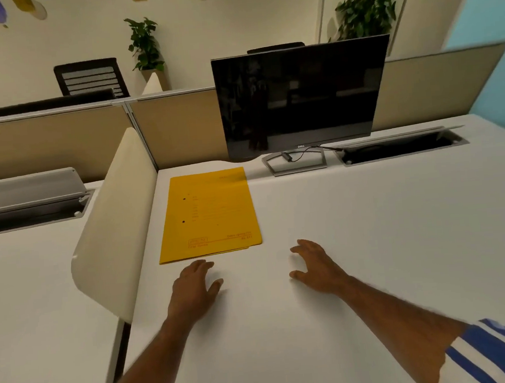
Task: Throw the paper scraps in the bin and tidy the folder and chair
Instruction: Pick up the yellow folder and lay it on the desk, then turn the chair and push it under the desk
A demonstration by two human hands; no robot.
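Warm, yellowish indoor light, moderately bright and even, seemingly from overhead; the white desk (pixel 354 228) looks pale cream and nearly washed out, with little surface detail; soft, faint shadows sit under the left hand (pixel 194 289) and right hand (pixel 316 266); the dark monitor (pixel 298 97) carries dim, murky reflections but no hard glare; the whole picture is slightly soft, with motion blur along the forearms and the striped sleeve (pixel 493 353); printing on the yellow folder (pixel 209 214) is smeared and unreadable; wide-angle distortion bends the partition (pixel 433 86) and the desk edges outward near the frame borders.
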